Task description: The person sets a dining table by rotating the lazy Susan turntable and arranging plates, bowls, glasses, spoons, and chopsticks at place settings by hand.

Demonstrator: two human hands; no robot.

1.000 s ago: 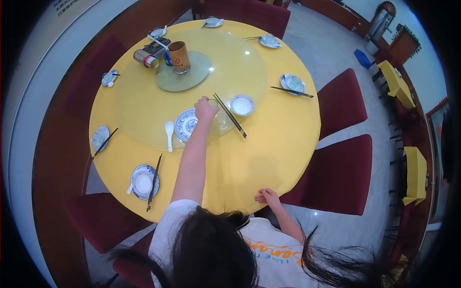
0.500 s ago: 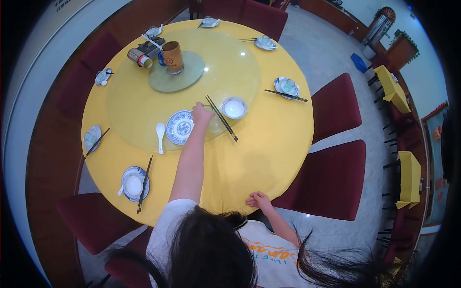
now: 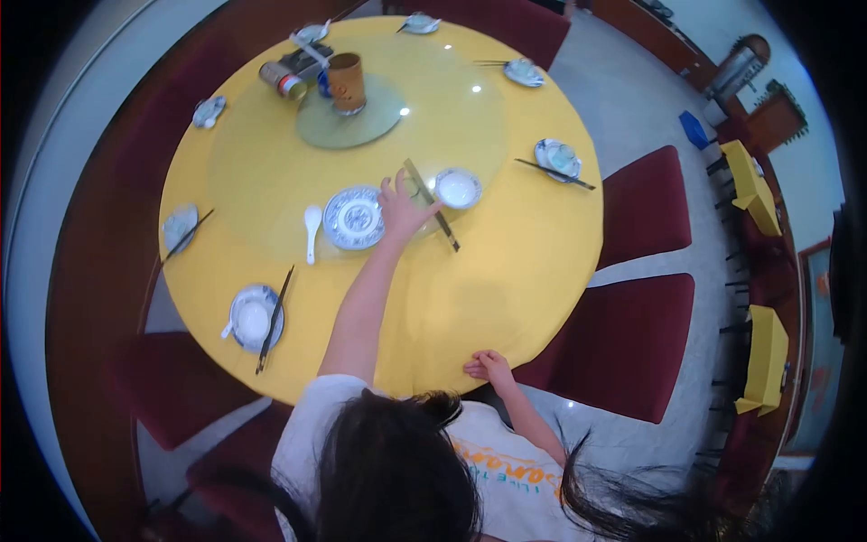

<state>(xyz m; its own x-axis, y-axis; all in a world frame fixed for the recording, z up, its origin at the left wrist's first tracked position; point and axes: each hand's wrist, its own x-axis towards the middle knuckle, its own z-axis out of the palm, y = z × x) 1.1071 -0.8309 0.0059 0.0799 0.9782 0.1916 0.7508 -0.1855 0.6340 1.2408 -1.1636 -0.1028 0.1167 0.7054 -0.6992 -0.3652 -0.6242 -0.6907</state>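
My left hand [image 3: 408,212] reaches over the glass turntable with its fingers spread, and holds nothing. Under and beside its fingers are a small clear glass, partly hidden, and a pair of dark chopsticks [image 3: 449,232]. Left of the hand lies a blue-and-white plate [image 3: 353,218], with a white spoon [image 3: 312,233] farther left. A patterned white bowl [image 3: 458,189] sits to the right of the chopsticks. At the near table edge my right hand [image 3: 489,366] is empty, its fingers loosely stretched to the left.
A brown cup [image 3: 346,83] stands on the raised glass disc [image 3: 350,131], beside a can [image 3: 284,80]. Place settings ring the yellow table [image 3: 433,334], one with a bowl [image 3: 252,320] at near left. Dark red chairs [image 3: 623,348] stand around it.
My left hand has let go of the small glass, spread its fingers and shifted right over the chopsticks. My right hand stays at the table edge. The camera view has shifted slightly.
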